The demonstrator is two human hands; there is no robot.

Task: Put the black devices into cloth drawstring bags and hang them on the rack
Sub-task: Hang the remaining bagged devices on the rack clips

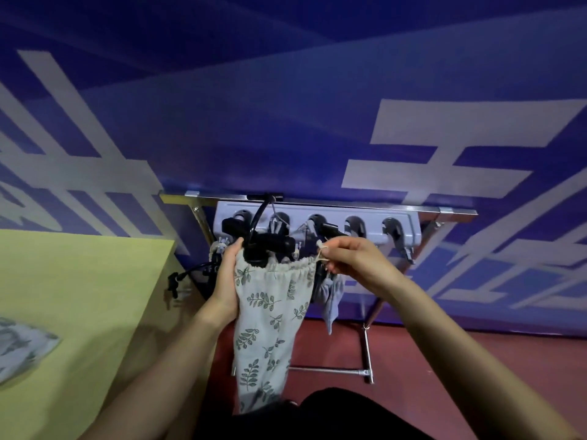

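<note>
Item: cloth drawstring bag (270,315), pale with a green leaf print, held upright in front of the rack (317,206), its gathered mouth uppermost and its lower end hanging toward the person's lap. Contents: black device (265,246), partly inside, its top and a curved black cable protruding above the gathered mouth. Left hand (227,274): fingers wrapped around the bag's left side just under the mouth, thumb up near the device. Right hand (352,257): fingertips together, pinching the pale drawstring (322,252) at the bag's right corner, cord drawn out sideways. Rack: metal frame against a blue wall with white lettering (444,138), carrying a grey hook strip (317,227) with a row of hooks; several hold dark items, detail not discernible. A grey cloth (332,296) hangs behind the bag, to its right. Left: yellow-green table (79,296), with another leaf-print bag (22,344) lying flat at the frame's edge. Floor (413,360): red.
</note>
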